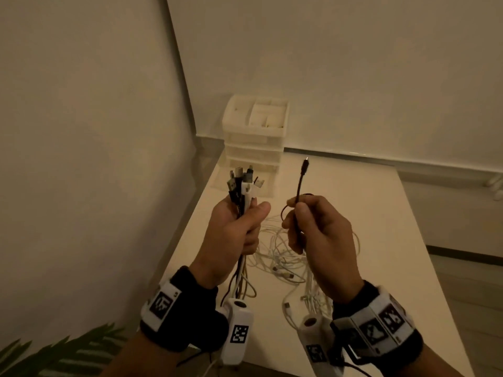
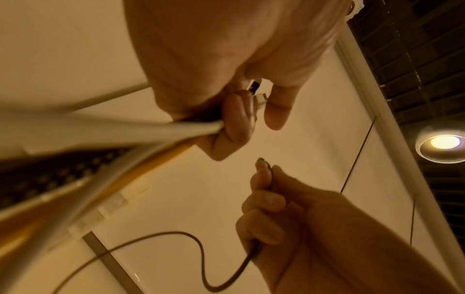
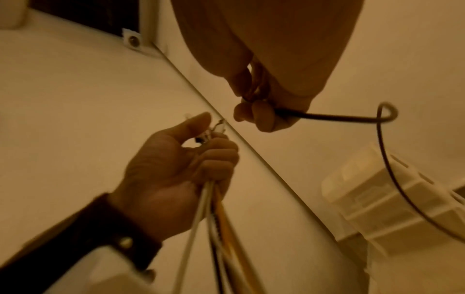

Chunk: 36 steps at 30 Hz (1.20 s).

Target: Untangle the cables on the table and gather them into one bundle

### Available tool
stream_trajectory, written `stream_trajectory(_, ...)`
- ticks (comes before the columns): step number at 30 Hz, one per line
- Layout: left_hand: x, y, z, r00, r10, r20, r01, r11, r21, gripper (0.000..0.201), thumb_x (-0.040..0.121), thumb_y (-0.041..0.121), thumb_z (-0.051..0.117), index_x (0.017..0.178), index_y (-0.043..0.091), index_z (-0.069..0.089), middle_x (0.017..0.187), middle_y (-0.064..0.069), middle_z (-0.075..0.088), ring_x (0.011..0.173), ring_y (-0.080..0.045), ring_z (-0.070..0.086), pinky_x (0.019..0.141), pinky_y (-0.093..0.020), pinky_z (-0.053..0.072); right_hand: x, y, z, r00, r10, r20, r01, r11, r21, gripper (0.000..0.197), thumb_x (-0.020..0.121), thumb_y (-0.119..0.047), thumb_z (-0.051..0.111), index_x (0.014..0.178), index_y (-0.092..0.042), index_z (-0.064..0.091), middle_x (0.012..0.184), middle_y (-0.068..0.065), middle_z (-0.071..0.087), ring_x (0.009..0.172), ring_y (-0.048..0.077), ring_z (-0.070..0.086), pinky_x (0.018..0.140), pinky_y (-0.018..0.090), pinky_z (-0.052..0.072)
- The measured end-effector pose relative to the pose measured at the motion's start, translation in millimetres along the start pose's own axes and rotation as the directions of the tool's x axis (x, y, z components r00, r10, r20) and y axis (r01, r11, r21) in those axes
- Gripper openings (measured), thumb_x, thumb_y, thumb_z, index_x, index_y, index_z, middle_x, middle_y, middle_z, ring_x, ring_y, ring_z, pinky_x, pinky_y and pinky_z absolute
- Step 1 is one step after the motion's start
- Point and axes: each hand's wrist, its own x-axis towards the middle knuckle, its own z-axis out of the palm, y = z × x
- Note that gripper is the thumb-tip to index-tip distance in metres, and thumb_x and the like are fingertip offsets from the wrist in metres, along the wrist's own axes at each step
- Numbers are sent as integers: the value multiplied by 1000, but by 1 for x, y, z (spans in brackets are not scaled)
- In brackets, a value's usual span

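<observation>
My left hand (image 1: 239, 227) grips a bundle of cables (image 1: 242, 191) upright above the table, with several plugs sticking out at the top. The same bundle (image 3: 214, 208) hangs down from that left hand (image 3: 176, 169) in the right wrist view. To its right, my right hand (image 1: 313, 227) pinches a thin black cable (image 1: 300, 183) whose small plug points upward. That black cable (image 2: 201, 258) loops below the right hand (image 2: 276, 208) in the left wrist view. A tangle of white cables (image 1: 285, 259) lies on the white table (image 1: 367, 213) below both hands.
A white plastic drawer organiser (image 1: 255, 137) stands at the table's far left corner against the wall. A green plant leaf (image 1: 62, 352) shows at the lower left. The table's right edge drops to the floor (image 1: 468, 281).
</observation>
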Motion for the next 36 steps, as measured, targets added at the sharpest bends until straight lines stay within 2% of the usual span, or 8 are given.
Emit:
stream_trajectory(10,14,-10,43,997,64,38,-65,998,20,24,91,22,61,82,6,45,57,1,37,45,-12,33,41,-23,31,-19,-9,-14,987,-145,73,158,957,-244,12,95,-12,56,91,-17,66,72,-15,66,59,5,62,56,11,44)
stream_trajectory(15,14,-16,58,999,-21,-44,24,997,74,16,88,39,55,84,24,55,59,5,46,56,-25,39,51,-32,39,-16,2,-21,991,-122,59,134,948,-289,10,94,-12,59,88,-18,64,75,-7,65,62,9,63,57,13,45)
stream_trajectory(18,16,-21,62,998,-35,-56,40,995,91,24,87,42,51,85,19,55,63,3,48,65,-26,42,63,-40,41,-18,6,-24,995,-91,48,100,960,-263,8,92,-13,61,85,-18,61,75,-5,67,62,10,64,55,17,47)
stream_trajectory(23,22,-20,52,995,67,-74,-47,968,246,42,94,41,40,80,4,54,63,4,56,58,-15,51,53,-24,44,-25,14,-27,990,-47,131,88,940,-329,16,89,-30,63,87,-31,48,77,-5,62,59,19,58,54,41,51)
stream_trajectory(26,29,-10,40,983,131,-125,-120,989,92,42,98,37,39,70,7,46,57,-1,46,53,-21,51,55,-36,48,-28,24,-31,974,-67,215,143,922,-360,13,93,-32,58,91,-33,45,72,-2,60,58,19,55,57,43,48)
stream_trajectory(28,32,1,32,977,163,-137,-170,985,-38,41,101,33,39,67,9,40,56,1,35,46,-19,48,52,-37,51,-28,33,-36,933,-98,347,245,878,-410,4,95,-36,52,97,-33,50,73,-3,61,62,13,56,59,33,47)
stream_trajectory(31,32,29,12,961,225,-160,-243,964,-108,44,104,28,36,61,20,38,56,4,26,38,-7,26,39,-17,28,-25,52,-46,833,-50,551,354,813,-462,18,100,-35,45,105,-25,59,76,-8,61,66,2,53,62,19,45)
stream_trajectory(36,23,58,-27,917,372,-147,-350,924,153,42,102,26,43,64,15,29,55,-2,19,40,-11,17,42,-23,16,-18,77,-72,835,23,549,301,817,-492,29,101,-38,42,88,-21,61,66,-22,49,61,-4,48,59,12,33)
